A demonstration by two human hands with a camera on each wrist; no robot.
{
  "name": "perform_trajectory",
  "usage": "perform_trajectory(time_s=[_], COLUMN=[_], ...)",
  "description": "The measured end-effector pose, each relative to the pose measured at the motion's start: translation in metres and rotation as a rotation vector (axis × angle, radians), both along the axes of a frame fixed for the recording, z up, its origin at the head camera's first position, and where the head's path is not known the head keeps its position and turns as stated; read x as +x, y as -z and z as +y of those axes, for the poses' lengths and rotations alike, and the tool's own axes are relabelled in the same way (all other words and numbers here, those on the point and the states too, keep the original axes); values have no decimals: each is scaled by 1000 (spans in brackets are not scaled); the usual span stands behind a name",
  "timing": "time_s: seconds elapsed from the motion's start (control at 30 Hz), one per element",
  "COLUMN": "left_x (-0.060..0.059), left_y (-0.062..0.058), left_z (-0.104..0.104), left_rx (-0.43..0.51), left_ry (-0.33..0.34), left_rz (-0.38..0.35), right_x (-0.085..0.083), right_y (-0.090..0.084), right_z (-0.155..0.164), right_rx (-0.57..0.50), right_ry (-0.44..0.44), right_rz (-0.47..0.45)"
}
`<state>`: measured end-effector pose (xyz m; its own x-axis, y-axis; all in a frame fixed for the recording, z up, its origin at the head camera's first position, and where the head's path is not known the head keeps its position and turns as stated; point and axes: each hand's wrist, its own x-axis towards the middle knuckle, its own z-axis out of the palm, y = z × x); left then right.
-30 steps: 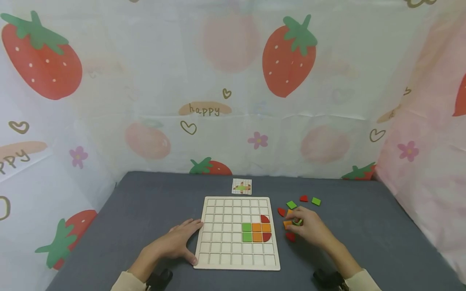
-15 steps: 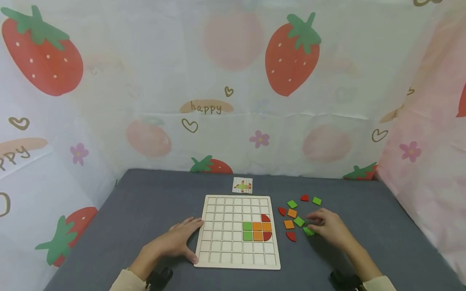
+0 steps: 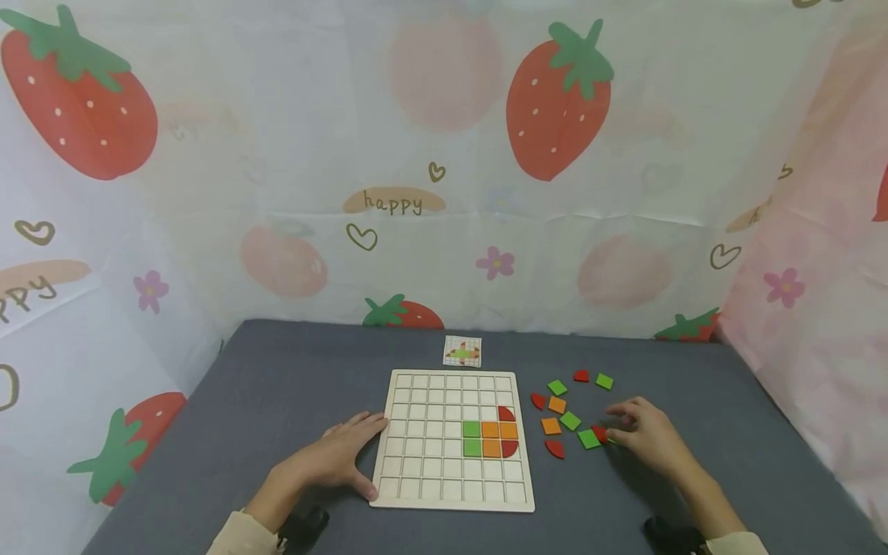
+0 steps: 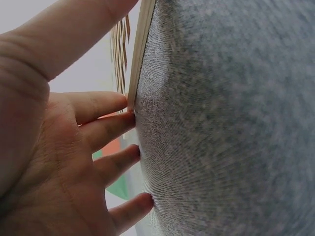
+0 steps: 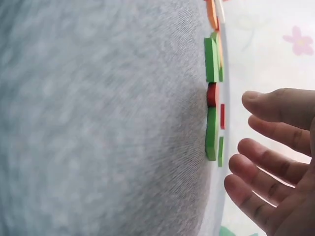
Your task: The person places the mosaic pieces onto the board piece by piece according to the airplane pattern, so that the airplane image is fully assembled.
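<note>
A pale wooden grid board [image 3: 418,469] lies on the dark table, with green and orange squares and red quarter-round tiles in several of its right-hand cells. My left hand [image 3: 331,461] rests along the board's left edge, fingers extended and thumb at the near corner. To the right of the board, my right hand [image 3: 654,438] hovers beside a red tile [image 3: 599,433] and a green square tile [image 3: 589,439]. In the right wrist view its fingers are spread loosely and hold nothing; another green tile [image 5: 211,135] stands just past the red one, partly covered in the head view.
More loose tiles lie right of the board, among them an orange square [image 3: 551,426], a red quarter-round [image 3: 554,449] and a green square [image 3: 604,381]. Beyond the board lies a small pattern card [image 3: 462,351]. A strawberry-print curtain [image 3: 444,231] borders the table's back.
My right hand has moved right, away from the tiles nearest the board, uncovering orange, green and red ones. The left hand keeps its place on the board.
</note>
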<state>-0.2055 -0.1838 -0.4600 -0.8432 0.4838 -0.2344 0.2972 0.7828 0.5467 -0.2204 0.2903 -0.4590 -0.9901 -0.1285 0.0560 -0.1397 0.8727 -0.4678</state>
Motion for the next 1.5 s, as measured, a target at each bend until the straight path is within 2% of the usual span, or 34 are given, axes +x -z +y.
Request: perform_trajectory(time_s=[0.4, 0.7, 1.2, 1.5], left_x=[1, 2, 1, 1], left_y=[-1, -1, 4, 1], left_z=[0, 0, -1, 0], left_rx=[-4, -5, -14, -1], left_ry=[-4, -9, -15, -8], left_rz=[5, -8, -1, 6], right_x=[0, -1, 1, 1], right_y=[2, 5, 6, 1], right_z=[6, 5, 7, 7], right_rx=[39, 87, 62, 60], right_ry=[-50, -60, -57, -67], right_rz=[-113, -80, -76, -59])
